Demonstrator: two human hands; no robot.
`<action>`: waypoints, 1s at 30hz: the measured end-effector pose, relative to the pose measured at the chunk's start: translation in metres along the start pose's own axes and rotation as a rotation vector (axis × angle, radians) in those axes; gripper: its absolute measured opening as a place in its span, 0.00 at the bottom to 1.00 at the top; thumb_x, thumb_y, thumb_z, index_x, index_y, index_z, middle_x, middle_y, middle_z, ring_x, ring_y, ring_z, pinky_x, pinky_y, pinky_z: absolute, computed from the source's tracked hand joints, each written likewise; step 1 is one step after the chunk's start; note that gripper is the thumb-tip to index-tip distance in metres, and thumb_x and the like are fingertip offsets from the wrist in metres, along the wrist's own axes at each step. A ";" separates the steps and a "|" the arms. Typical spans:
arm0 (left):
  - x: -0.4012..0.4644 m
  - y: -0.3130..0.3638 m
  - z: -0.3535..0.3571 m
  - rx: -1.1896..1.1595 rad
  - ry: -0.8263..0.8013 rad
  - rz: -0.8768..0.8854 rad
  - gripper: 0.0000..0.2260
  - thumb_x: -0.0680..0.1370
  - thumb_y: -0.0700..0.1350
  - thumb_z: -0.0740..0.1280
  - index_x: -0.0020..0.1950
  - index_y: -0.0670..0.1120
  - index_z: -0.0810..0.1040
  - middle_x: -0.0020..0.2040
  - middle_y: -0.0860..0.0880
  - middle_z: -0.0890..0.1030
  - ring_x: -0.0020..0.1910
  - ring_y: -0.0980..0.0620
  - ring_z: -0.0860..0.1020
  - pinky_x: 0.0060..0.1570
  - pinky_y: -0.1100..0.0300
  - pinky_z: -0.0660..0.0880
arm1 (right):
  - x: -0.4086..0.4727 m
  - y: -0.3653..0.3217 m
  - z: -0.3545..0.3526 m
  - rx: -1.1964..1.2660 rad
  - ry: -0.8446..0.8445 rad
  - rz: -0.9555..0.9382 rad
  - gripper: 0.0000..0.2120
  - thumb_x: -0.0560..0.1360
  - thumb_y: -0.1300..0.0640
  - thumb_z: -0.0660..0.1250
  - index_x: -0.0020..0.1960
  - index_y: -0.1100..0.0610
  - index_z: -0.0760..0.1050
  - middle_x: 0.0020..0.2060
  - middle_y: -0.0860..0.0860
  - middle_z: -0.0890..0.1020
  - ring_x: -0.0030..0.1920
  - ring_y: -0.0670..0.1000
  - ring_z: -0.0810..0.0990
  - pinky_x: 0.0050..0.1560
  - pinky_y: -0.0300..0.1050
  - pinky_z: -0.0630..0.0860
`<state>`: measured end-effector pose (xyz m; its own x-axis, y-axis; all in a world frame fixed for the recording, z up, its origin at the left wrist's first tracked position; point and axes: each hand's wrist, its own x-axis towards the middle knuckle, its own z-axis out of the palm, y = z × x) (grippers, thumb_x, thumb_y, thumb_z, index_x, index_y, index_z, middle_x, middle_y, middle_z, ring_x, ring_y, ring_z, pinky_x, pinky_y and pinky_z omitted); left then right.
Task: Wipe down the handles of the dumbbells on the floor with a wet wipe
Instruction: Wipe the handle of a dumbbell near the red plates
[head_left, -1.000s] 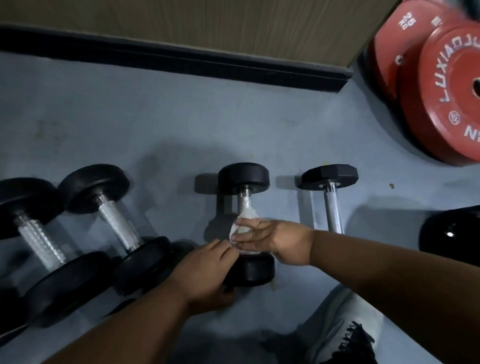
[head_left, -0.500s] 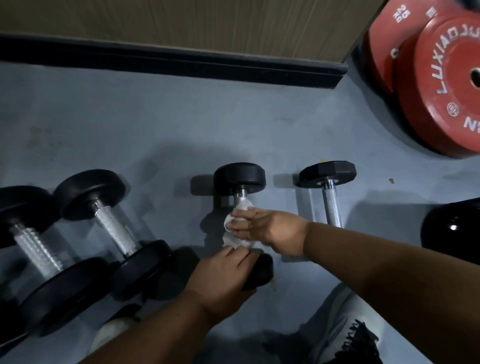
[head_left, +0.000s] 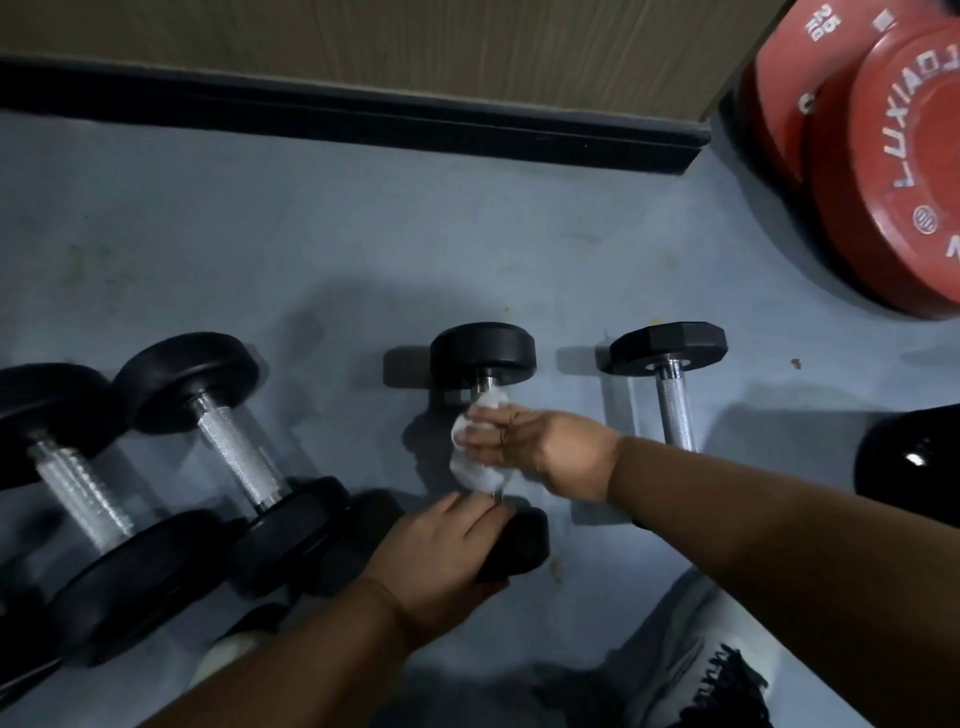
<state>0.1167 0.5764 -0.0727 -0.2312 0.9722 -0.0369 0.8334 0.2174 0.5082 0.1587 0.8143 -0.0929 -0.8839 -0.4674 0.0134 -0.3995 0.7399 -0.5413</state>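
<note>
Right hand (head_left: 530, 449) wraps crumpled wipe (head_left: 470, 467) round handle (left hand (head_left: 441, 551) grips dumbbell (head_left: 483, 356))

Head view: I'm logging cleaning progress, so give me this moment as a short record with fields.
setting: grey floor by a wall
dumbbell being wiped: middle dumbbell, lying on the floor
right hand: holds the white wet wipe wrapped round the handle
left hand: grips the near head, steadying it
other dumbbells: two large dumbbells to the left, a hex-head dumbbell to the right, handles bare
also nearby: red weight plates
</note>
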 end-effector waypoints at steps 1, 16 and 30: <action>-0.001 -0.001 -0.001 -0.013 -0.005 -0.001 0.34 0.65 0.58 0.77 0.67 0.51 0.69 0.55 0.52 0.78 0.48 0.50 0.77 0.36 0.55 0.79 | 0.005 0.007 -0.003 0.014 0.020 0.038 0.32 0.67 0.78 0.65 0.70 0.63 0.73 0.72 0.57 0.71 0.76 0.60 0.62 0.74 0.57 0.62; -0.001 -0.009 0.002 -0.039 -0.049 0.015 0.32 0.67 0.60 0.74 0.67 0.51 0.69 0.58 0.52 0.77 0.50 0.49 0.77 0.40 0.53 0.80 | 0.007 0.011 0.002 0.024 0.113 0.121 0.29 0.70 0.79 0.64 0.69 0.62 0.74 0.72 0.55 0.72 0.76 0.58 0.62 0.73 0.60 0.64; -0.002 -0.012 0.002 -0.040 -0.056 0.013 0.32 0.66 0.60 0.74 0.66 0.51 0.71 0.57 0.53 0.76 0.50 0.49 0.76 0.40 0.53 0.79 | 0.012 0.008 0.005 0.019 0.105 0.159 0.31 0.68 0.79 0.63 0.68 0.62 0.75 0.72 0.55 0.71 0.77 0.58 0.61 0.74 0.57 0.63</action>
<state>0.1077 0.5724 -0.0802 -0.1916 0.9784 -0.0776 0.8150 0.2026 0.5429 0.1463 0.8124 -0.1011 -0.9564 -0.2918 0.0135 -0.2491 0.7907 -0.5593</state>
